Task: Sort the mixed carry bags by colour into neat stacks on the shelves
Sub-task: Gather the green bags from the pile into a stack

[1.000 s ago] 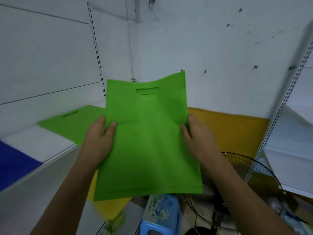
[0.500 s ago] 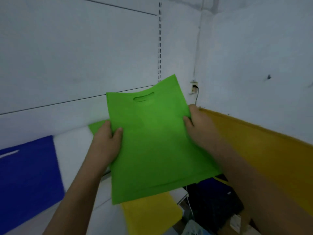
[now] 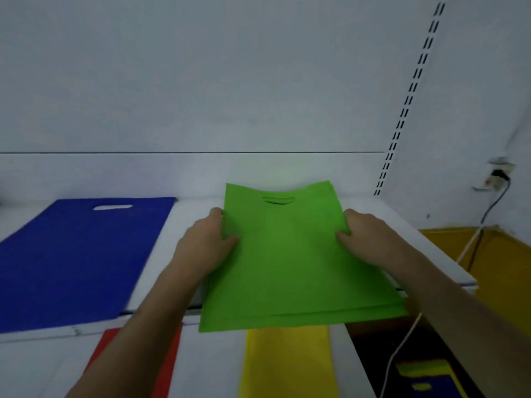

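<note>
**Two hands on a green bag at the upper shelf**

Both hands pinch the green bag point(image 3: 290, 254) by its side edges: the left hand point(image 3: 205, 244) and right hand point(image 3: 366, 238) have thumbs on top, fingers curled under. The bag lies over the white upper shelf point(image 3: 184, 214), its bottom overhanging the front edge. A blue bag point(image 3: 74, 259) lies flat to its left; red bag point(image 3: 169, 360) and yellow bag point(image 3: 287, 360) sit on the shelf below.
</note>
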Tool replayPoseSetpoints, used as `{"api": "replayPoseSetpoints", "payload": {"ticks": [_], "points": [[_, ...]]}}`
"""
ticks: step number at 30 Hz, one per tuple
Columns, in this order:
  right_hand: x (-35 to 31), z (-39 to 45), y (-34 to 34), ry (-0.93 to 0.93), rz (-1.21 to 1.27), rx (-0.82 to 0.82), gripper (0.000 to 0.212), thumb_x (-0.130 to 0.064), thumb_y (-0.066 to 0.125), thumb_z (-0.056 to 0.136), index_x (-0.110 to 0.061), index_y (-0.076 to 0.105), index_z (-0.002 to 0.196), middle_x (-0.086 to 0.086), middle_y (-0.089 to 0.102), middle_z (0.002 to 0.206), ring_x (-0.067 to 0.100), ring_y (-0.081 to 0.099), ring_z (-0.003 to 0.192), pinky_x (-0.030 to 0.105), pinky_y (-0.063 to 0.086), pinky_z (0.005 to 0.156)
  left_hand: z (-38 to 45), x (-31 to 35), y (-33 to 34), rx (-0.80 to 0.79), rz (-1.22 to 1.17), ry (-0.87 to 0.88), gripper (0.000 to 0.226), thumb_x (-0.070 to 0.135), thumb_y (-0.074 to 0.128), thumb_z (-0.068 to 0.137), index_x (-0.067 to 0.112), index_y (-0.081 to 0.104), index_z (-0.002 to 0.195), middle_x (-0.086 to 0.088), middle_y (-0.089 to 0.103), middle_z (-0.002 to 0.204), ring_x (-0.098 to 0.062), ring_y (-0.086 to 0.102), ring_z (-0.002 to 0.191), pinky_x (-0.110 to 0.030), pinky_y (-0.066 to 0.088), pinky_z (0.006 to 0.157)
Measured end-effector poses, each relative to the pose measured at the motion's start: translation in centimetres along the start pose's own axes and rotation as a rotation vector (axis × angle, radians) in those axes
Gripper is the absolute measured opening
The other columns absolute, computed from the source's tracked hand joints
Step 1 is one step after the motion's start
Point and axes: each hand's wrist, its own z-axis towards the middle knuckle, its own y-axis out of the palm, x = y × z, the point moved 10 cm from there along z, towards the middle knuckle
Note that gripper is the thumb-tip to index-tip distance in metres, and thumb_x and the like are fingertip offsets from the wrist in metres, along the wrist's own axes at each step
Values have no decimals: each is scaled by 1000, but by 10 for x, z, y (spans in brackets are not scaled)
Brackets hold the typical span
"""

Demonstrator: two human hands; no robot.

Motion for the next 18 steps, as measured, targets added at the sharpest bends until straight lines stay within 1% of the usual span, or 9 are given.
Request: {"api": "replayPoseSetpoints", "payload": {"ticks": [2, 3, 6, 8, 10, 12, 14, 15, 18], "points": [[7, 2, 0, 9, -88, 28, 24, -37, 46, 96, -13, 43, 100, 7, 55, 95, 26, 53, 83, 34, 42, 68, 3, 6, 7, 7, 108, 20, 51, 37, 61, 88, 12, 43, 129, -11, 54, 124, -30, 50, 113, -44, 45, 95], [10, 3, -1, 15, -99, 42, 28, -40, 47, 96, -14, 43, 103, 7, 56, 99, 27, 54, 87, 35, 41, 69, 5, 8, 9, 14, 173, 24, 52, 39, 58, 90, 11, 42, 131, -12, 49, 128, -30, 44, 118, -44, 42, 98], [18, 5, -4, 30, -3, 66, 47, -46, 55, 91, -14, 43, 123, 7, 54, 117, 30, 56, 105, 38, 44, 78, 7, 11, 7, 36, 290, 4, 54, 42, 55, 91, 13, 43, 134, -11, 40, 137, -31, 34, 126, -44, 35, 101], [15, 0, -10, 11, 33, 67, 56, -45, 59, 89, -15, 40, 133, 7, 50, 126, 29, 52, 113, 40, 46, 85, 4, 12, 5, 38, 262, 6, 51, 39, 56, 90, 15, 45, 134, -8, 39, 140, -30, 31, 128, -44, 33, 102], [1, -10, -21, -46, 10, 87, 58, -42, 60, 89, -18, 40, 137, 6, 45, 133, 26, 46, 120, 40, 45, 87, -6, 14, -4, 89, 150, 29, 44, 30, 57, 89, 19, 50, 131, -6, 44, 139, -28, 35, 127, -43, 34, 101], [-27, -27, -33, -138, -14, 121, 54, -42, 59, 90, -22, 42, 137, 2, 44, 136, 22, 43, 123, 38, 43, 89, -23, 17, -26, 219, 80, 93, 31, 23, 56, 90, 20, 55, 121, -2, 55, 127, -24, 46, 117, -39, 39, 92], [-68, -48, -44, -247, 40, 162, 47, -44, 55, 92, -24, 46, 134, -4, 48, 134, 18, 45, 122, 38, 44, 94, -46, 15, -47, 311, 47, 152, 24, 23, 55, 92, 21, 57, 115, 3, 60, 118, -18, 52, 109, -33, 38, 83], [-94, -60, -47, -304, 87, 176, 45, -45, 54, 93, -25, 47, 133, -6, 50, 132, 16, 46, 121, 39, 44, 96, -57, 9, -57, 333, 34, 164, 23, 25, 54, 92, 22, 57, 115, 5, 60, 116, -17, 53, 107, -31, 38, 82], [-178, -85, -44, -445, 162, 170, 41, -45, 53, 93, -26, 49, 129, -9, 53, 128, 14, 48, 119, 40, 44, 97, -90, -27, -97, 383, 40, 167, 25, 29, 53, 93, 24, 56, 118, 8, 60, 117, -14, 55, 106, -29, 42, 84]]}}
